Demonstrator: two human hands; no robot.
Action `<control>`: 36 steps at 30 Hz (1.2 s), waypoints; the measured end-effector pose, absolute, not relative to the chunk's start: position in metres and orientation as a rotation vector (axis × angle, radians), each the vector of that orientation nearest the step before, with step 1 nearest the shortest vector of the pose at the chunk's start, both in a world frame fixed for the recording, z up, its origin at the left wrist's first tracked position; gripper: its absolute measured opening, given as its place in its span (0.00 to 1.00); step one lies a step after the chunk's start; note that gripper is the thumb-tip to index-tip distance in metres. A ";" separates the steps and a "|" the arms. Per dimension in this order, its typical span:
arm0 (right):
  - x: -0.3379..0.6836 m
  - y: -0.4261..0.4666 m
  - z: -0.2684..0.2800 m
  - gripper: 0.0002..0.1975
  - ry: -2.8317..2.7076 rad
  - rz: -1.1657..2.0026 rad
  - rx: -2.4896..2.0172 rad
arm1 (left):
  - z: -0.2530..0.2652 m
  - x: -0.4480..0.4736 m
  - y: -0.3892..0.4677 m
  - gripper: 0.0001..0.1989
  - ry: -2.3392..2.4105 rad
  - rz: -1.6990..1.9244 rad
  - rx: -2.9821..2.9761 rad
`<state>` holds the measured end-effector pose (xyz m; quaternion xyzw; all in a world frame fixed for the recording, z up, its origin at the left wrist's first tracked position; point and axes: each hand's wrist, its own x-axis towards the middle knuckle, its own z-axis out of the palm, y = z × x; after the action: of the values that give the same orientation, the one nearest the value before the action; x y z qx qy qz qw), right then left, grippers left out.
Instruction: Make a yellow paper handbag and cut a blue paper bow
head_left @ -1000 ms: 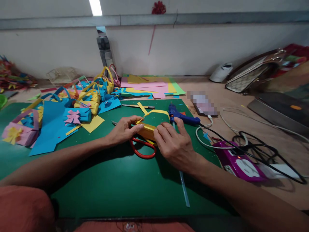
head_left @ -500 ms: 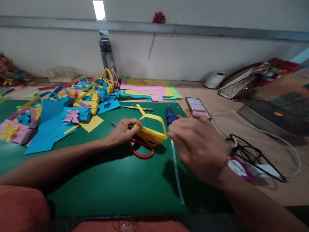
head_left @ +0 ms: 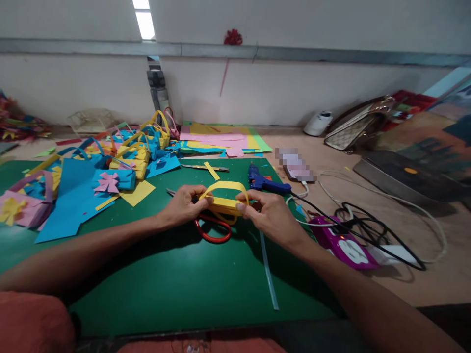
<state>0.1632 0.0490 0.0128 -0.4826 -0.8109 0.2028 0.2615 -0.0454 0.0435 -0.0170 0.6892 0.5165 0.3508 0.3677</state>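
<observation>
The worktop (head_left: 403,289) runs out of view on both sides, and the mat (head_left: 176,289) on it is cut off at the left edge. With the basket (head_left: 223,204) as the dial's centre, baskets crowd together at 10 o'clock, overlapping so that their number is hard to tell. The sheet (head_left: 65,201) at 9 is partly covered. The left arm comes in from between 8 and 9, the right from 4, both stretched forward and converging. The left hand (head_left: 187,202) pinches the basket's left end; the right hand (head_left: 275,214) pinches its right end, thumb nearer the body. Their fingertips hide both ends. At 2 lie the glue gun (head_left: 268,184) and, beyond it, the phone (head_left: 294,164), its screen blurred. The scissors (head_left: 214,239) show red handles at 6 and a tip at 9, their middle hidden behind the left hand.
</observation>
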 end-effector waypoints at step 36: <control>0.162 0.022 0.024 0.08 -2.138 0.027 -0.598 | 0.002 -0.024 0.027 0.32 0.676 1.003 1.597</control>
<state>0.1615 0.0224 0.0236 -0.2414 -0.8626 0.0110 0.4445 -0.0241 0.0275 0.0021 0.6717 0.2844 0.4216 0.5387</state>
